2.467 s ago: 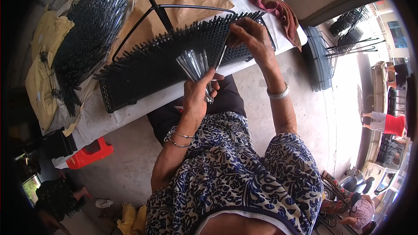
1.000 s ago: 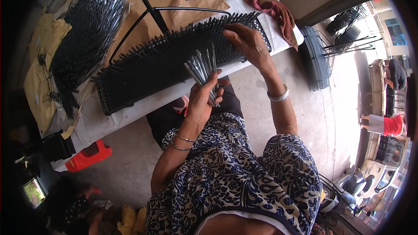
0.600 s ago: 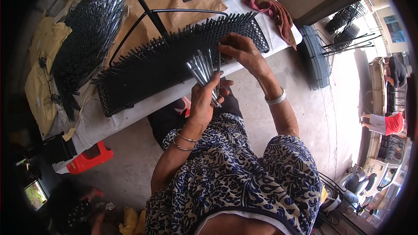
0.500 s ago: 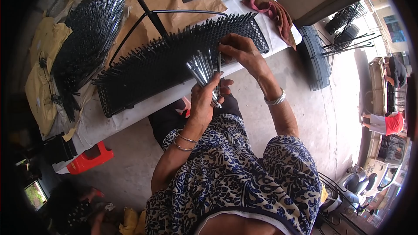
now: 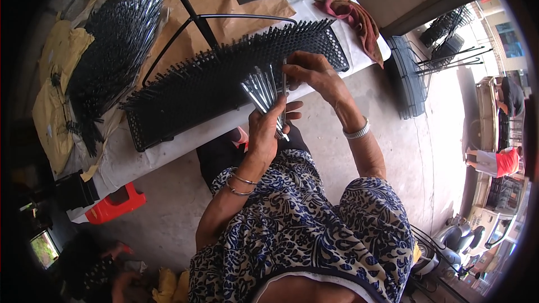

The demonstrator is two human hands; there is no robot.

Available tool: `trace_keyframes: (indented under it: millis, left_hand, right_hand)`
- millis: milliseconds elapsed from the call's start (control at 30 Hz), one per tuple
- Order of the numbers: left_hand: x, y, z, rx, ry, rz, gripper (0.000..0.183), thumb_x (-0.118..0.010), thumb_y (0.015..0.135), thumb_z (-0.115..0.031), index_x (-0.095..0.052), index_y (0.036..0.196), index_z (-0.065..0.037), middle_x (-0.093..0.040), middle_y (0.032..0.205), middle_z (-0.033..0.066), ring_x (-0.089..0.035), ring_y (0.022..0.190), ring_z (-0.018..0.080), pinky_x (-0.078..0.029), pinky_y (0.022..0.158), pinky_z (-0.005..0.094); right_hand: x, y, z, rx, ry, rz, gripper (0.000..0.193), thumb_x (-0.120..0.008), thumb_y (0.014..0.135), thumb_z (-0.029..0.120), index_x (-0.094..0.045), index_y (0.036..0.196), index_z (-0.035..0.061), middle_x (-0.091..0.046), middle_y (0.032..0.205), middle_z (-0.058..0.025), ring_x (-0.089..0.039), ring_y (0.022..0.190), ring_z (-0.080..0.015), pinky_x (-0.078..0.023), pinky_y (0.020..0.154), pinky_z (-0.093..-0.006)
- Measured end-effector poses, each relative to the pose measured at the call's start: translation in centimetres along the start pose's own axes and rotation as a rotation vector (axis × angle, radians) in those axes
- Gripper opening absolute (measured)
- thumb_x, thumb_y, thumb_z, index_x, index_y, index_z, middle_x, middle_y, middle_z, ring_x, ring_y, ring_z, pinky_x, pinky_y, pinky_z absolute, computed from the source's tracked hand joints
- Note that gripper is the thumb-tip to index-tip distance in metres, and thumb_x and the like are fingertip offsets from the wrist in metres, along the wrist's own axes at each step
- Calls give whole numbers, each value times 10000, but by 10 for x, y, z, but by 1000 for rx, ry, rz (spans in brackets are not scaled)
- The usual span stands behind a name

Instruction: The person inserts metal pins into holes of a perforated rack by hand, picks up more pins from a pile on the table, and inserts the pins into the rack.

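My left hand (image 5: 264,126) is closed around a fanned bundle of thin shiny rods (image 5: 259,88), with some fingers stretched out past them. My right hand (image 5: 312,73) is to the right of the bundle, its thumb and fingers pinched on the top of a single thin rod (image 5: 284,85). Just beyond both hands lies a long black perforated panel (image 5: 191,102) at the table's near edge. Dark short rods stand in its holes, densest along the far side. The tips inside my right fingers are partly hidden.
A big heap of dark shiny rods (image 5: 120,39) lies at the left on brown paper (image 5: 174,0). A black metal stand (image 5: 196,11) rises behind the panel. A reddish cloth (image 5: 356,19) rests on the table's right end. Below left are a red stool (image 5: 119,205) and another person.
My right hand has shifted slightly down and right, still pinching the single rod near the bundle. The left hand keeps its hold and has barely moved.
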State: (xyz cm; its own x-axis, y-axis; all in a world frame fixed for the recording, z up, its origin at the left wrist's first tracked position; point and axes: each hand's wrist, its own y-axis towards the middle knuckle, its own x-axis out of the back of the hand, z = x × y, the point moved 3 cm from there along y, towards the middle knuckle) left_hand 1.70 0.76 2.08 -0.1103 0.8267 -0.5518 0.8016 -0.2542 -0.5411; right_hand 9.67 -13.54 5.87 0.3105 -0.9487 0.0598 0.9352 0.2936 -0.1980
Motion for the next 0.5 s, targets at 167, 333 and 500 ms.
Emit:
trace_keyframes:
  millis: [167, 333, 500]
  left_hand:
    - [4, 9, 5, 23, -103, 14, 300, -588, 955, -294, -564, 1172, -87, -690, 1065, 142, -684, 891, 188, -375, 503, 194]
    - [4, 17, 17, 138, -99, 79, 320, -553, 974, -312, -543, 1200, -86, -673, 1111, 161, -674, 944, 204, -366, 499, 205]
    - [4, 22, 29, 188, -162, 103, 296, -542, 982, -290, -537, 1201, -92, -677, 1070, 161, -670, 915, 196, -372, 504, 210]
  right_hand:
    - [20, 9, 14, 205, -88, -168, 155, -600, 922, 104, -551, 948, -41, -643, 780, -94, -646, 676, -147, -515, 607, -255]
    - [40, 22, 33, 626, -468, -545, 93, -560, 919, 13, -487, 973, -5, -661, 763, -108, -675, 669, -181, -518, 598, -279]
    - [48, 43, 27, 662, -567, -551, 97, -557, 917, 19, -471, 963, 18, -658, 747, -109, -674, 687, -228, -514, 616, -324]
